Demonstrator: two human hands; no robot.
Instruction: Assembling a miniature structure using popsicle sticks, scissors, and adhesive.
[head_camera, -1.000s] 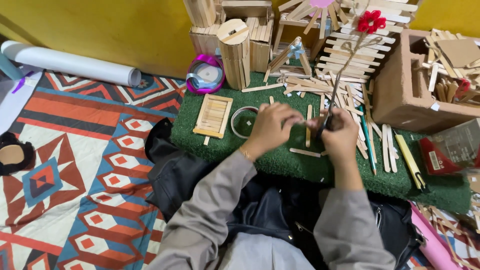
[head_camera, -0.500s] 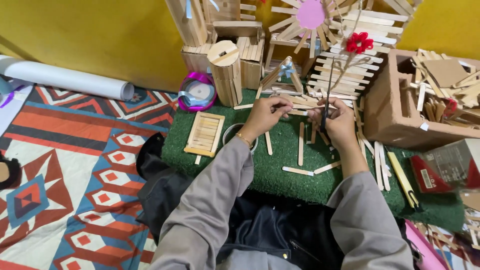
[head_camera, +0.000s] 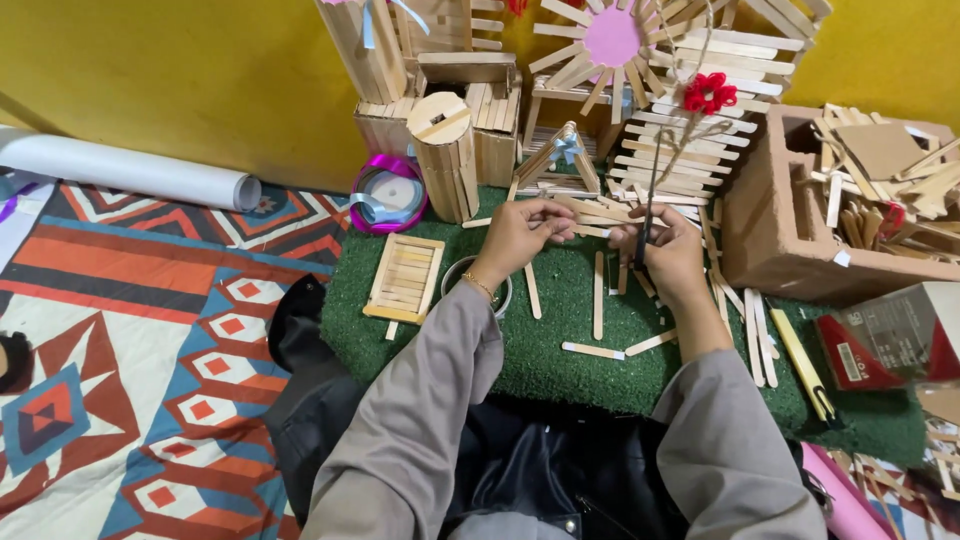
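My left hand (head_camera: 522, 236) pinches one end of a flat wooden craft stick (head_camera: 592, 211) above the green turf mat (head_camera: 560, 350). My right hand (head_camera: 672, 250) is closed around a thin dark stem (head_camera: 648, 190) that rises to a red yarn flower (head_camera: 709, 93), and its fingers also meet the stick's other end. Loose craft sticks (head_camera: 598, 280) lie on the mat just below both hands. Grey sleeves cover both forearms.
Stick-built models stand at the back: a cylinder (head_camera: 443, 155), a small tent shape (head_camera: 560, 158), a slatted panel (head_camera: 685, 150). A flat stick tray (head_camera: 404, 276) and a tape roll (head_camera: 387, 193) lie left. A cardboard box (head_camera: 800, 230) of scraps sits right, a yellow pen (head_camera: 800, 362) below it.
The view has shifted so the mat and models sit lower in frame. Both hands moved away from me, from the mat's middle toward the models, still holding the stem and a stick.
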